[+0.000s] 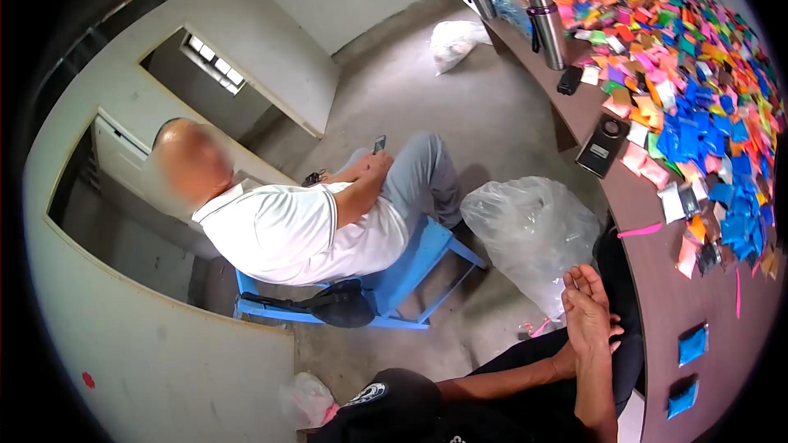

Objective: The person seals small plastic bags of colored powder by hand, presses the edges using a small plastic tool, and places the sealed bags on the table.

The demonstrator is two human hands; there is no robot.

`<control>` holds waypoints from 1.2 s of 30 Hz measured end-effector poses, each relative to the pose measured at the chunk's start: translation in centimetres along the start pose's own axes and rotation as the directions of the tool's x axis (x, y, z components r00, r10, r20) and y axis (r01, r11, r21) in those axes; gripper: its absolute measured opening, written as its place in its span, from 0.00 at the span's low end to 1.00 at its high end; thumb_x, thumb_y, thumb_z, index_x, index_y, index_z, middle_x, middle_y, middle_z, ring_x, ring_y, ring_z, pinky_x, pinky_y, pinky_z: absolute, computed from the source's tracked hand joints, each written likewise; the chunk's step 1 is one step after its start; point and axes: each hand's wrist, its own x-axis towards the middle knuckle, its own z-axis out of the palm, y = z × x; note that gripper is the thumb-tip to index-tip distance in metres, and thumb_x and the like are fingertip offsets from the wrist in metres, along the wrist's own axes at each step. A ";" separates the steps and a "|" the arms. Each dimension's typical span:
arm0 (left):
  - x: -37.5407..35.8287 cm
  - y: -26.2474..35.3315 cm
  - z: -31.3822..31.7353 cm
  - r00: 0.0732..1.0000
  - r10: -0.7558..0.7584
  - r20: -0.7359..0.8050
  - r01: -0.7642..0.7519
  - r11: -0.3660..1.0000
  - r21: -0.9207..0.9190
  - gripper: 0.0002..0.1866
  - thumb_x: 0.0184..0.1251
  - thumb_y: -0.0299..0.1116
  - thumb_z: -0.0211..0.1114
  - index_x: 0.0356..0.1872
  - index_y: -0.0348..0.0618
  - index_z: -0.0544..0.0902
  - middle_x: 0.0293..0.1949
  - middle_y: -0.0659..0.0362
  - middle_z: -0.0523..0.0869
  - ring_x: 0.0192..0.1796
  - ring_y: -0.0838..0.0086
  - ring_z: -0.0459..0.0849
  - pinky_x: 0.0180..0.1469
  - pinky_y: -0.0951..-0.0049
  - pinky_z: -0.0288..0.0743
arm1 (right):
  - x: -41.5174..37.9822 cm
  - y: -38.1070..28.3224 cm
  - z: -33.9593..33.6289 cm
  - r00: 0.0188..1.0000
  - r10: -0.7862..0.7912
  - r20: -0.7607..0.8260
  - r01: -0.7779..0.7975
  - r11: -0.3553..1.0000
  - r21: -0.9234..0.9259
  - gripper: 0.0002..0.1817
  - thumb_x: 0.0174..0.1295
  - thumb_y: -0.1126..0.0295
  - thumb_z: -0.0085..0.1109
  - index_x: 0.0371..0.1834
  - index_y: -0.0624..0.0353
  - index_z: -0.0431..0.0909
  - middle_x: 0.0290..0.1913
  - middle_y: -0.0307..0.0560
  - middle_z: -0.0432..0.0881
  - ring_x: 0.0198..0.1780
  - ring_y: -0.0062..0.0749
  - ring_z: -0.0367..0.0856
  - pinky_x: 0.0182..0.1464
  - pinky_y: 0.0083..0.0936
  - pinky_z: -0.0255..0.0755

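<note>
Across left wrist (565, 361), right grip (587, 312), half open

Bare forearms cross at the wrists, the right forearm (597, 398) upright in front of the left forearm (501, 379), which reaches in from the side. The right hand (586, 312) is raised, fingers loosely bent; the left hand (566, 358) is partly hidden behind the right wrist (593, 353), its bent fingers (616, 333) showing beyond.

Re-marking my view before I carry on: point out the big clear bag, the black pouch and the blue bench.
Big clear bag (533, 226): head view, middle of its side.
Black pouch (345, 304): head view, middle of its body.
Blue bench (412, 265): head view, bare part of its seat.
</note>
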 end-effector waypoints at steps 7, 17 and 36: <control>0.5 0.2 -0.1 1.000 -0.018 -0.006 0.018 1.000 -0.021 0.19 0.69 0.35 0.69 0.59 0.43 0.81 0.62 0.51 0.78 0.66 0.58 0.76 0.68 0.55 0.71 | 0.2 0.4 0.2 0.999 0.000 -0.043 -0.003 0.997 -0.081 0.30 0.63 0.86 0.57 0.70 0.56 0.72 0.66 0.44 0.76 0.69 0.34 0.74 0.69 0.28 0.68; 1.3 -0.2 -0.7 0.999 -0.033 -0.023 0.031 0.997 -0.066 0.19 0.69 0.34 0.69 0.59 0.42 0.81 0.61 0.51 0.79 0.65 0.58 0.77 0.67 0.56 0.72 | 0.6 0.9 0.7 0.997 0.034 -0.074 -0.046 0.984 -0.173 0.26 0.67 0.85 0.55 0.68 0.57 0.71 0.65 0.45 0.76 0.67 0.34 0.75 0.68 0.28 0.69; 2.5 -1.1 -2.2 0.997 -0.067 -0.044 0.062 0.993 -0.103 0.19 0.67 0.31 0.69 0.58 0.41 0.81 0.60 0.50 0.80 0.63 0.57 0.79 0.64 0.58 0.74 | 2.4 2.3 0.2 0.988 0.086 -0.131 -0.105 0.984 -0.145 0.15 0.68 0.81 0.56 0.56 0.56 0.80 0.50 0.41 0.84 0.52 0.33 0.84 0.50 0.25 0.77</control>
